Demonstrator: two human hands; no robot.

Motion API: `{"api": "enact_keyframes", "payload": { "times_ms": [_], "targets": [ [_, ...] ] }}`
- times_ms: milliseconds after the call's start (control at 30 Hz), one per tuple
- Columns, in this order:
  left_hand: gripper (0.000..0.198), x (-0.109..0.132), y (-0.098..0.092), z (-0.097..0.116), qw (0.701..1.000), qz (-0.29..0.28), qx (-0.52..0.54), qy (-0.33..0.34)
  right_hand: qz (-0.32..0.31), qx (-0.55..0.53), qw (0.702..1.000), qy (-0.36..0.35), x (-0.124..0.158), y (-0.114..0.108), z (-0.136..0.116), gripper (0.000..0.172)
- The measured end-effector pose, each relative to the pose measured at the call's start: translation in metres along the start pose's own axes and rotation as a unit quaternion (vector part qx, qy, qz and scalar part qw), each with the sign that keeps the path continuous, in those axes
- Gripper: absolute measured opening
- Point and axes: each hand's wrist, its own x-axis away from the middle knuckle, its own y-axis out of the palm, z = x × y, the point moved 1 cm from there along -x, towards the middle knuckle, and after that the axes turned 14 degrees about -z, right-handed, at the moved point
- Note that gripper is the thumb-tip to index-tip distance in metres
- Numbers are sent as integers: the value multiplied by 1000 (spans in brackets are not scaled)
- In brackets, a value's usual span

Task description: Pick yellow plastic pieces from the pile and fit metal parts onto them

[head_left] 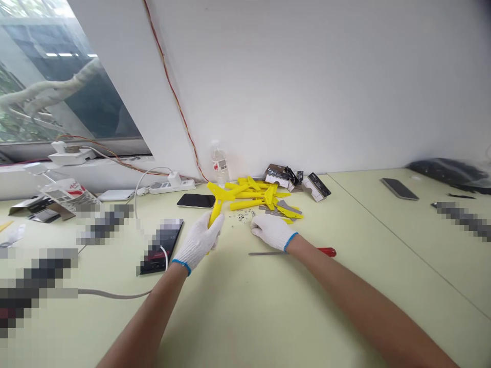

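Observation:
My left hand (202, 239), in a white knitted glove with a blue cuff, is wrapped round the handle of a yellow Y-shaped tool (217, 202), its forked head pointing away from me. My right hand (272, 231), gloved the same way, rests at the near right edge of a scatter of small metal parts (242, 216); its fingers are bent together, and whatever they may hold is hidden. Behind it lies a pile of yellow tool pieces (253, 194) and grey blades (292, 206). A screwdriver (327, 251) with a red handle lies under my right wrist.
A clear bottle (220, 163) stands against the wall, near a black phone (195, 200) and a power strip (172, 186). Small boxes (316, 187) sit behind the pile. A dark box (163, 245) with a white cable lies left; another phone (399, 188) lies right.

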Motion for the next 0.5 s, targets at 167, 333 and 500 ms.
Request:
{"api": "enact_keyframes", "payload": {
  "times_ms": [167, 333, 500],
  "targets": [
    [46, 6, 6, 6, 998, 6, 55, 32, 36, 8, 998, 45, -7, -5, -8, 17],
    [52, 3, 6, -2, 989, -12, 114, 92, 103, 4, 981, 163, 14, -44, 39, 28],
    [47, -7, 11, -11, 973, -49, 193, 116, 48, -16, 963, 264, 39, -69, 109, 27]
  ]
}}
